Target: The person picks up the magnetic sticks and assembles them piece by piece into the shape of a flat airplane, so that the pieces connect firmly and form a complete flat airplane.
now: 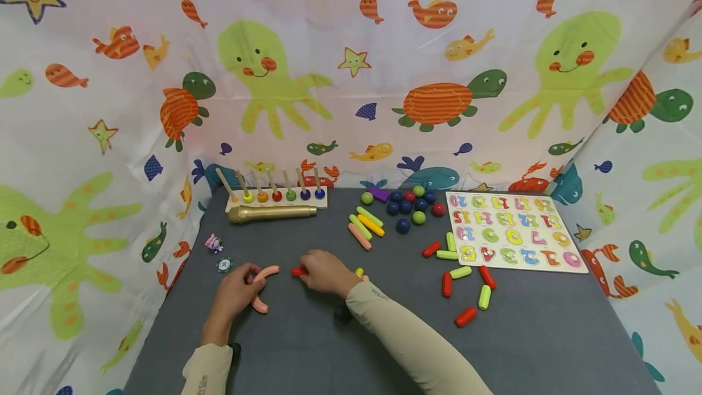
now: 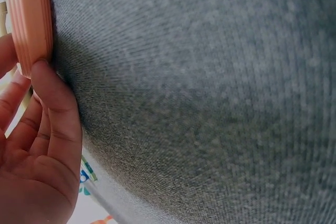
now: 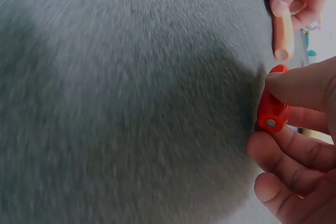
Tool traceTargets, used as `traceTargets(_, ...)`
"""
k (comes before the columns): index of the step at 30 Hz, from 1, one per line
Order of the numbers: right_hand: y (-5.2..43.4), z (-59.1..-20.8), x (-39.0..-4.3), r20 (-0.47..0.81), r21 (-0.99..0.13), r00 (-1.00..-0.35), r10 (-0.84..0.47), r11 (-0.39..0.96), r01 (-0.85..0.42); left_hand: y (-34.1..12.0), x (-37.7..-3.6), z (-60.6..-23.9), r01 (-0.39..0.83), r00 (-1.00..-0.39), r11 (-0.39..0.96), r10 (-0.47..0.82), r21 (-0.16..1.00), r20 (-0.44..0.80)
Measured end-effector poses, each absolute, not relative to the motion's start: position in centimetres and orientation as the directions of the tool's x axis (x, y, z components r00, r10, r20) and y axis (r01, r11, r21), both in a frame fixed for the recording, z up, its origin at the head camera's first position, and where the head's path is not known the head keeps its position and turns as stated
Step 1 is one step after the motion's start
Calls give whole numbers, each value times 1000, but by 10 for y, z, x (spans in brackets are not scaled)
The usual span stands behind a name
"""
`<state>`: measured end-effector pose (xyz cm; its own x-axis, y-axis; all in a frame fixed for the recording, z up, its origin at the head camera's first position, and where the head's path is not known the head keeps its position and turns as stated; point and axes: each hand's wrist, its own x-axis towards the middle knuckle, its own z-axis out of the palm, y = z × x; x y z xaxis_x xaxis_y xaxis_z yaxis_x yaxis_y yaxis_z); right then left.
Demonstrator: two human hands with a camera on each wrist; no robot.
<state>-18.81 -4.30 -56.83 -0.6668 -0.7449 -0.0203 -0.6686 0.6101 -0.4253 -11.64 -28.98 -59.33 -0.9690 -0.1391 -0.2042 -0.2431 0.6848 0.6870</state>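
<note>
Pinching a short red peg (image 3: 273,111), the right hand (image 1: 325,273) sits on the grey mat (image 1: 384,334), thumb on top and fingers curled beneath; the peg's end face with a small metal dot faces the wrist camera. In the head view only the peg's left tip (image 1: 297,271) shows past the fingers, its long axis running roughly left-right, pointing toward the left hand.

The left hand (image 1: 238,291) lies just left of the peg, well short of touching it. Its fingers curl around a bent pink rod (image 1: 262,288), ribbed along its side in the left wrist view (image 2: 31,19); the rod's free end (image 3: 283,38) aims at the peg, with a small gap between them. The right hand is the one on the peg; the left is merely near.

Materials: peg glossy and smooth, probably plastic; rod matte, rounded ends; mat a fine felt-like weave.

A yellow piece (image 1: 359,272) peeks out behind the right wrist; what it is cannot be told.

Relative to the peg: loose red and green pegs (image 1: 466,279) well to the right, a number puzzle board (image 1: 512,230) beyond those, balls (image 1: 408,206) and coloured sticks (image 1: 366,226) behind right, a gold tube (image 1: 271,213) and ring-post rack (image 1: 276,195) behind left.
</note>
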Motion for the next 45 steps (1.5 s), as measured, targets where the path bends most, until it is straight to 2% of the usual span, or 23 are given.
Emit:
traceTargets(7, -61, -574, -188, -42, -440, -705, -708, 646, -623, -290, -115, -592, -227, -973, 686, -134, 692, -186)
traceTargets(19, -77, -588, -181, 42, -493, -751, -659, 640, -589, -291, -116, -595, -238, -970, 690, -143, 683, -194)
traceTargets(26, -74, -590, -182, 77, -498, -743, -664, 620, -606, -290, -116, -594, -225, -974, 683, -146, 694, -173)
traceTargets(35, -73, -592, -183, 18, -542, -772, -635, 643, -542, -290, -118, -598, -262, -965, 683, -163, 682, -207)
traceTargets(40, -71, -595, -184, 36, -593, -796, -604, 628, -504, -287, -117, -595, -262, -965, 686, -170, 679, -201)
traceTargets(45, -59, -597, -184, 40, -698, -797, -602, 554, -454, -287, -116, -595, -285, -958, 687, -188, 669, -215)
